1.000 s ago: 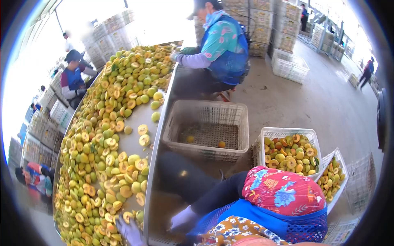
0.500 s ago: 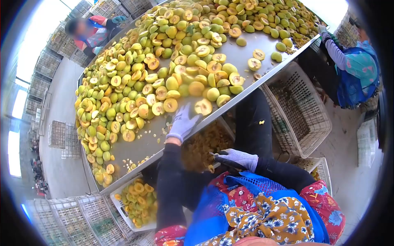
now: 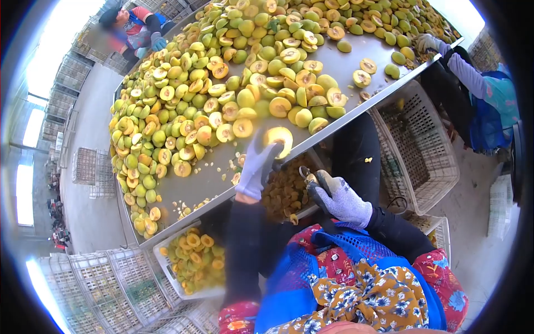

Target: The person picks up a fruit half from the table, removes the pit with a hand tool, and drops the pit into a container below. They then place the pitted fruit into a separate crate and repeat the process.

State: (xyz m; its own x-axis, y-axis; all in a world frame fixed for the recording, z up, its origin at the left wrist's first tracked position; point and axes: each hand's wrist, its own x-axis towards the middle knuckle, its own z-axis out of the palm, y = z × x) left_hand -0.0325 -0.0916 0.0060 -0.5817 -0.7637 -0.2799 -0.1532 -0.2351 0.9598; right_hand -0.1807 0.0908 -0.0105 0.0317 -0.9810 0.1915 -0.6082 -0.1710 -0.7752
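My left hand (image 3: pixel 257 167), in a pale glove, grips a yellow-green fruit half (image 3: pixel 281 137) at the near edge of the metal table (image 3: pixel 200 189). Its cut face shows a pale ring around a darker middle. In my gloved right hand (image 3: pixel 340 199), closed in front of my lap, is a small pitting tool with a round metal tip (image 3: pixel 304 172); most of its handle is hidden by the fingers. Beyond my left hand lies a large heap of similar fruit halves (image 3: pixel 183 106).
Below the table edge, a container holds brownish scraps (image 3: pixel 283 192). A white crate (image 3: pixel 172 273) with pitted fruit halves stands at lower left, and a slatted crate (image 3: pixel 414 145) at right. Two co-workers (image 3: pixel 492 100) (image 3: pixel 136 28) are at the table. Stacked crates (image 3: pixel 105 284) line the left.
My left hand has taken hold of the fruit half at the table edge. My right hand has risen with the tool, its tip now plainly visible. The view has shifted slightly.
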